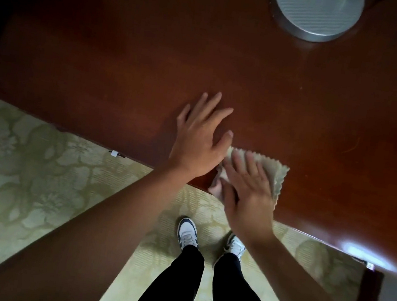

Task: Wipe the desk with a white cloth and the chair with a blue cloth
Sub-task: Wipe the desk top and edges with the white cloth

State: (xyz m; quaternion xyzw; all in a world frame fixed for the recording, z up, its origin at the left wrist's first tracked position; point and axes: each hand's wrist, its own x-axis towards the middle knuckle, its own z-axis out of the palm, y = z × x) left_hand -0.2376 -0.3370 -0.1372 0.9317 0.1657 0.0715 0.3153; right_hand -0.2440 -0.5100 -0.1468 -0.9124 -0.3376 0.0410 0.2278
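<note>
the white cloth (269, 171) lies on the dark reddish-brown desk (129, 53), right at the near edge, with one crumpled corner hanging just over the edge and its zigzag-cut border showing on the far and right sides. the right hand (247, 194) rests flat on top of the cloth, its fingers (250, 162) straight and close together, pressing the fabric down rather than curling round it. the left hand (199, 137) lies just beside it to the left, palm down on the bare wood, its fingers (210, 106) spread wide and holding nothing; its thumb comes near the cloth's left corner, though i cannot tell whether it touches. both forearms reach in from below.

far across the desk, toward the upper right, stands a round silver-grey lamp base (316, 13), well apart from the hands. under the desk edge spreads a pale green floral carpet (26, 165), where the person's two white and dark sneakers (187, 234) and black trousers (199, 289) show. a bright glare sits on the desk edge at the right. the right hand is slightly blurred.
</note>
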